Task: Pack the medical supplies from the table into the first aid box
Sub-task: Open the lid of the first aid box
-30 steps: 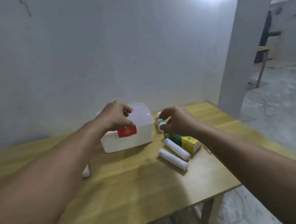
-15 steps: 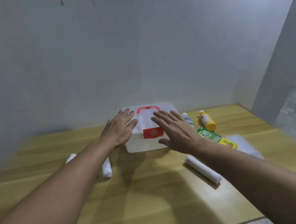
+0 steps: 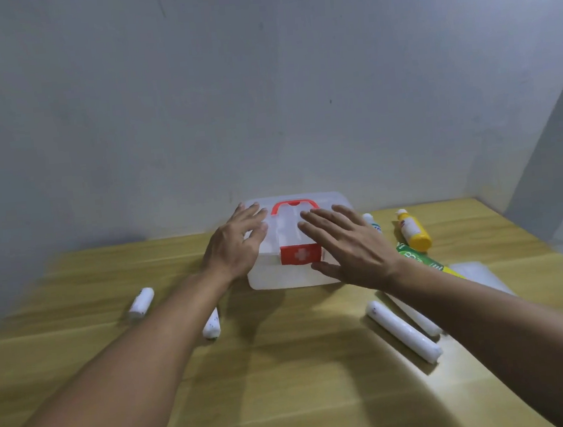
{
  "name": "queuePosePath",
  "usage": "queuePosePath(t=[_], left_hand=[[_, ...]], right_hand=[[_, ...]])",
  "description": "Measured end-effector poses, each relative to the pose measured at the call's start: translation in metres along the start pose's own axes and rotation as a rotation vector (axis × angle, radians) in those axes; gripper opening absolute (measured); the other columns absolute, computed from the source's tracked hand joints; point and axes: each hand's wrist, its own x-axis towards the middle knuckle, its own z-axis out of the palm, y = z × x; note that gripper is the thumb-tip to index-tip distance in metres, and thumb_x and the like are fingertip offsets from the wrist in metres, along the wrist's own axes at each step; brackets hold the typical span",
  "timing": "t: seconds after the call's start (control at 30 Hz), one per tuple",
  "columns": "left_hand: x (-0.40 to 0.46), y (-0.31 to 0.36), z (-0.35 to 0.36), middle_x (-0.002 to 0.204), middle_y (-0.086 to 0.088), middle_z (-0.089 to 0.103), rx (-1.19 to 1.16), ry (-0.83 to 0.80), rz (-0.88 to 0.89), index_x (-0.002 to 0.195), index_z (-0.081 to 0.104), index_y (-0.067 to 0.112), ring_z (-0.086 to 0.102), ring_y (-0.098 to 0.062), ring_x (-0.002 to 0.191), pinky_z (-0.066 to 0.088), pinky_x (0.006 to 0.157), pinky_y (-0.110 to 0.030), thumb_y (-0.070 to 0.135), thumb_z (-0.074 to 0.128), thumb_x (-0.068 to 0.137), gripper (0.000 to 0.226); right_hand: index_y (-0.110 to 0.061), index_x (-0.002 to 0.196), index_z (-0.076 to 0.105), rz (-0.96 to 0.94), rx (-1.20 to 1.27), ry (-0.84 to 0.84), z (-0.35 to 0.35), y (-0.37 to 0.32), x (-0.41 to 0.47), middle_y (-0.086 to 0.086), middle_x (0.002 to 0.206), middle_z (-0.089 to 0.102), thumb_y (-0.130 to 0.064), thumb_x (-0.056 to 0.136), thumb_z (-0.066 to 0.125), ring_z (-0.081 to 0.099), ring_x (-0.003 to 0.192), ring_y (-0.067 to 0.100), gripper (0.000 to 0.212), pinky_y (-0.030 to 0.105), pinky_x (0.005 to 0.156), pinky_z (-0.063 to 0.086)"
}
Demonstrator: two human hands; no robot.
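The first aid box (image 3: 289,278) is translucent white with a red handle and a red cross latch; its lid is down, at the back middle of the wooden table (image 3: 289,384). My left hand (image 3: 235,245) hovers over its left side, fingers apart, empty. My right hand (image 3: 348,248) is spread over its right front, holding nothing. Two white gauze rolls (image 3: 403,330) lie at the right, partly under my right forearm. Two shorter white rolls (image 3: 141,302) lie at the left. A yellow bottle (image 3: 412,231), a small white bottle (image 3: 372,223) and a green-yellow carton (image 3: 418,260) lie right of the box.
A flat clear packet (image 3: 475,274) lies at the table's right side. A grey wall (image 3: 262,94) stands right behind the table, and a pillar (image 3: 558,169) rises at the right. The table's right edge borders a speckled floor.
One second ago my right hand gripped the small white bottle and my left rested on the box. Both hands now hover flat and empty over the box; the view has swung left.
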Motion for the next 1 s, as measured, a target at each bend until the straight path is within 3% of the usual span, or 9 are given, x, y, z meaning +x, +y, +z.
queuePosePath(t=[0.1,0.2,0.4,0.6,0.73,1.0], left_hand=[[0.005,-0.001,-0.001,0.149,0.004,0.043,-0.022,0.006,-0.011,0.132,0.057,0.017,0.024,-0.007,0.145,0.018,0.109,-0.018,0.023,0.046,0.099,0.035],[0.01,-0.003,-0.002,0.148,0.004,0.045,-0.049,-0.002,-0.029,0.131,0.058,0.016,0.025,-0.007,0.144,0.02,0.113,-0.023,0.023,0.046,0.099,0.035],[0.015,-0.007,-0.002,0.148,0.004,0.046,-0.074,-0.016,-0.029,0.13,0.059,0.016,0.026,-0.007,0.144,0.021,0.114,-0.026,0.022,0.047,0.099,0.035],[0.014,-0.01,-0.002,0.147,0.004,0.046,-0.101,-0.013,-0.02,0.13,0.059,0.015,0.026,-0.007,0.144,0.02,0.112,-0.022,0.02,0.047,0.098,0.034],[0.015,-0.011,0.0,0.146,0.002,0.048,-0.126,0.002,-0.015,0.129,0.06,0.013,0.027,-0.007,0.144,0.021,0.113,-0.019,0.018,0.049,0.097,0.034],[0.012,-0.012,0.006,0.145,0.002,0.049,-0.058,0.051,0.044,0.128,0.06,0.014,0.027,-0.008,0.144,0.023,0.108,-0.015,0.018,0.05,0.097,0.033]], right_hand=[[-0.004,0.133,0.055,-0.069,0.004,-0.01,0.001,0.0,0.007,0.02,0.14,0.055,-0.042,0.077,0.078,0.055,0.127,0.037,0.071,0.052,0.105,0.044],[-0.005,0.127,0.055,-0.172,-0.016,0.053,0.007,-0.006,0.013,0.022,0.134,0.059,-0.034,0.074,0.082,0.058,0.12,0.04,0.066,0.053,0.101,0.047],[-0.009,0.119,0.051,-0.274,-0.054,0.218,0.026,-0.009,0.013,0.025,0.128,0.062,-0.025,0.092,0.065,0.061,0.114,0.045,0.034,0.055,0.089,0.051],[-0.003,0.123,0.053,-0.347,-0.014,0.243,0.03,0.001,0.013,0.028,0.131,0.06,-0.028,0.095,0.063,0.06,0.117,0.046,0.039,0.055,0.09,0.052],[-0.001,0.122,0.066,-0.368,0.0,0.183,0.027,0.007,0.012,0.027,0.135,0.057,-0.029,0.095,0.063,0.058,0.121,0.046,0.04,0.055,0.091,0.052],[-0.001,0.114,0.067,-0.304,0.015,0.288,0.027,-0.006,0.012,0.024,0.125,0.065,-0.019,0.089,0.068,0.064,0.112,0.044,0.03,0.054,0.089,0.054]])
